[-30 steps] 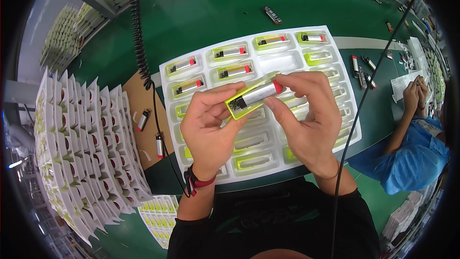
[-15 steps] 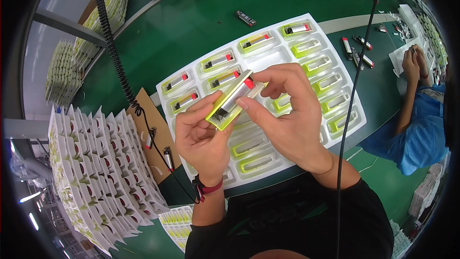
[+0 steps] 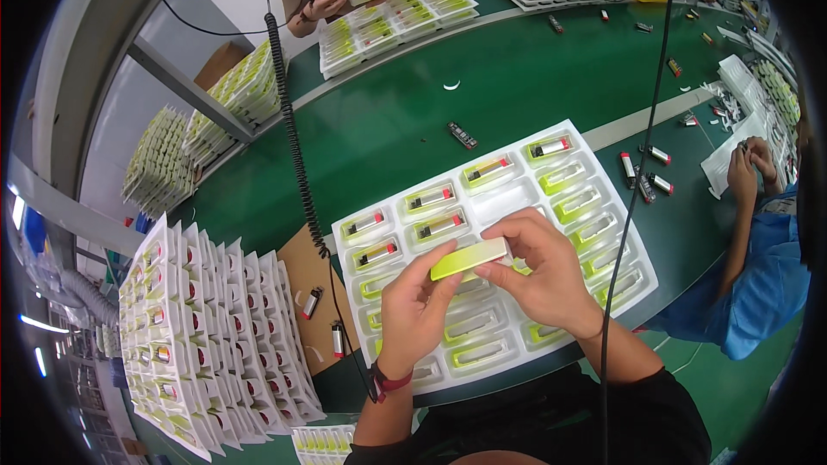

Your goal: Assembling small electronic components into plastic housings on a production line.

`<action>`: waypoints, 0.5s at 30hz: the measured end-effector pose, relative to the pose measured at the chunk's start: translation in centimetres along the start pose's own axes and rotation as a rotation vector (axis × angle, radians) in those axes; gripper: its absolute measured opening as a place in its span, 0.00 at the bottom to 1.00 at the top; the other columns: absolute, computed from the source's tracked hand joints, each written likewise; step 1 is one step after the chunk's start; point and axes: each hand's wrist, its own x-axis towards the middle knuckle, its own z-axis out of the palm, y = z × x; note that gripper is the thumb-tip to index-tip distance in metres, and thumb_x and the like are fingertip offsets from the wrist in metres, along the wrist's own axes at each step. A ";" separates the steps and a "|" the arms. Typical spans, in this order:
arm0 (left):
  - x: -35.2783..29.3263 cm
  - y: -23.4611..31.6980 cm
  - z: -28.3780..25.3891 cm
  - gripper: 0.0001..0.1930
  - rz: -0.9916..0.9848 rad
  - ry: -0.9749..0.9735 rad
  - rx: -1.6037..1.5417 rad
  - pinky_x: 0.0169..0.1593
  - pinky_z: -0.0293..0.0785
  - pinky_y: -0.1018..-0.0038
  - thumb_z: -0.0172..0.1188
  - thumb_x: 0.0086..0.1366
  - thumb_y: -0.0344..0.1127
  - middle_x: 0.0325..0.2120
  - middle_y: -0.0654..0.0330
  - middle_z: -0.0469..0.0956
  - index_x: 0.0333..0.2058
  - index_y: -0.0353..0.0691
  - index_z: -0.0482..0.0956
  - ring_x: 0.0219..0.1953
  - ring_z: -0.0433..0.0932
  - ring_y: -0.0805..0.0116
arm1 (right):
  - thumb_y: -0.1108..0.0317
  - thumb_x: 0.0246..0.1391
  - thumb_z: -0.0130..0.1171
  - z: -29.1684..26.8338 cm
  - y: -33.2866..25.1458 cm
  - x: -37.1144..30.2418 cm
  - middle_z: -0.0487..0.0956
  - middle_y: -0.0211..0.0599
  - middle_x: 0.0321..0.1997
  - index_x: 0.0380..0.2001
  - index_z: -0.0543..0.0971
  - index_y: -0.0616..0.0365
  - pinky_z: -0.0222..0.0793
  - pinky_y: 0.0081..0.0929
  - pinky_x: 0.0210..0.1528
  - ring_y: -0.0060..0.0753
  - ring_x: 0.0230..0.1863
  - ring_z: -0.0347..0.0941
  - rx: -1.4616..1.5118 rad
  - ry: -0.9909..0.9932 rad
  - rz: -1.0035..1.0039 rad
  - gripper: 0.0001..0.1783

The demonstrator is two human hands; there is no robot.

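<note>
Between my two hands, above the white tray, is a small plastic casing, yellow-green fading to pale. Its smooth outer face is turned up, and its inside is hidden. The left end sits in the fingers and thumb of my left hand. My right hand pinches the pale end. Below, the white molded tray holds rows of yellow-green casings. Several in the far and left pockets have silver cells with red ends, such as this filled casing. Others, like this casing frame, show no cell.
A tall stack of loaded trays stands at left beside a brown board. Loose cells with circuit boards lie to the right. A coiled cable and a thin black cable hang in front. Co-workers sit across and at right.
The casing has been turned over: its open side with the silver cell showed before, its smooth face now. The view has tilted up, bringing the co-worker across more into sight.
</note>
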 end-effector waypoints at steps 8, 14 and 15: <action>-0.1 0.7 1.0 0.13 0.169 0.096 0.267 0.38 0.78 0.75 0.61 0.65 0.27 0.38 0.52 0.83 0.48 0.33 0.80 0.37 0.83 0.67 | 0.77 0.55 0.64 1.8 0.4 -1.2 0.81 0.39 0.37 0.45 0.72 0.63 0.73 0.20 0.38 0.21 0.39 0.78 0.325 0.130 0.079 0.16; 0.0 2.2 0.4 0.12 0.237 0.053 0.524 0.38 0.75 0.77 0.61 0.63 0.24 0.35 0.53 0.83 0.46 0.31 0.81 0.33 0.81 0.70 | 0.70 0.54 0.65 -1.5 -1.7 0.8 0.80 0.46 0.32 0.43 0.73 0.64 0.74 0.32 0.34 0.41 0.31 0.80 -0.319 -0.246 0.071 0.16; 0.1 2.5 0.2 0.12 0.269 0.045 0.548 0.38 0.75 0.76 0.61 0.63 0.23 0.34 0.53 0.82 0.45 0.32 0.81 0.33 0.81 0.68 | 0.69 0.55 0.64 -1.8 -1.9 1.2 0.80 0.47 0.31 0.42 0.74 0.64 0.74 0.35 0.34 0.44 0.31 0.79 -0.326 -0.280 0.025 0.15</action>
